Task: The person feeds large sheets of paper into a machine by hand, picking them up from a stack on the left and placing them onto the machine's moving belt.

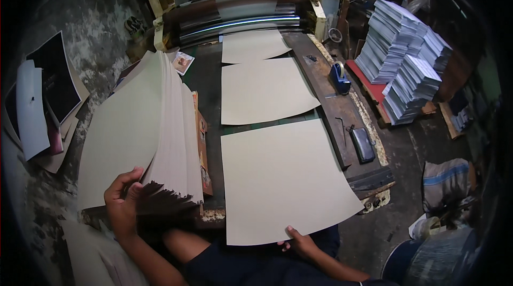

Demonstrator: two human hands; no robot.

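My left hand (123, 195) is at the near corner of a tall stack of large beige paper sheets (125, 125). Its thumb and fingers pinch the edge of the top sheet, which bows up from those beneath. With thumb on top and fingers underneath, my right hand (300, 244) grips the near edge of a loose beige sheet (280, 179). This sheet lies on the machine's feed table and overhangs its front. Beyond it lie a middle sheet (267, 91) and a far sheet (251, 44), in a row leading up to metal rollers (240, 22).
On the table's right ledge sit a blue tape dispenser (340, 78), a thin bent rod (343, 131) and a black case (363, 145). Tall white paper stacks (390, 40) stand on a red board (368, 83) further right. Dark and white sheets (32, 109) lean at the left wall.
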